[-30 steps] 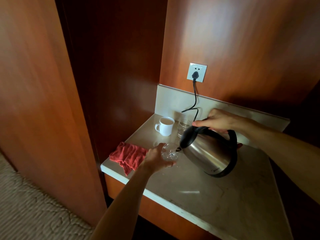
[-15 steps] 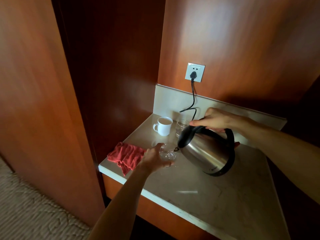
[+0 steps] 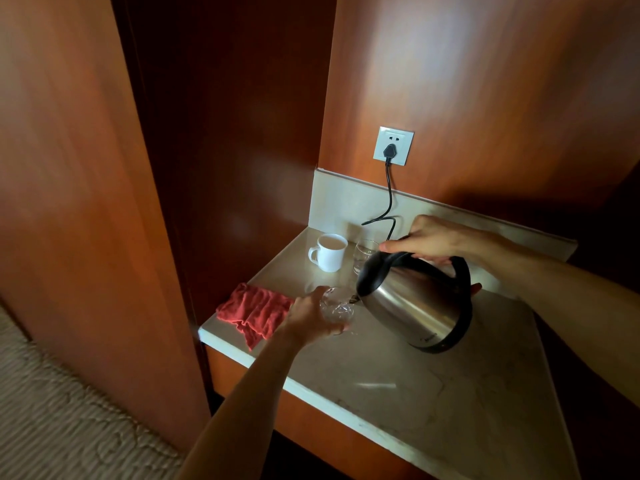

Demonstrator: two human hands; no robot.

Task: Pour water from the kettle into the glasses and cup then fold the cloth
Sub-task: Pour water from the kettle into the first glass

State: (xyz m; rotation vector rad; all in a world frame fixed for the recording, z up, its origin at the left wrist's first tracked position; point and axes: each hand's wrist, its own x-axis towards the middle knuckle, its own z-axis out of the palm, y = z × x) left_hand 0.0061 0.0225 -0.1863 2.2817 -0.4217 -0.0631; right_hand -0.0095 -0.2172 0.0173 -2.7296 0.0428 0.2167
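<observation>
Two hands busy, kettle (image 3: pixel 414 303) tipped!
Right hand (image 3: pixel 433 241) clamps its handle, spout at near glass (image 3: pixel 337 308), gripped by left hand (image 3: pixel 310 318); cloth (image 3: pixel 254 311) at nine o'clock.

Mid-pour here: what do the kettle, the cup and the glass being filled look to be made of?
Kettle: brushed steel body by its sheen, with a black handle and rim, probably plastic. Cup: glossy white, likely ceramic. Glass: clear, see-through, apparently glass, though clear plastic can't be ruled out.
</observation>
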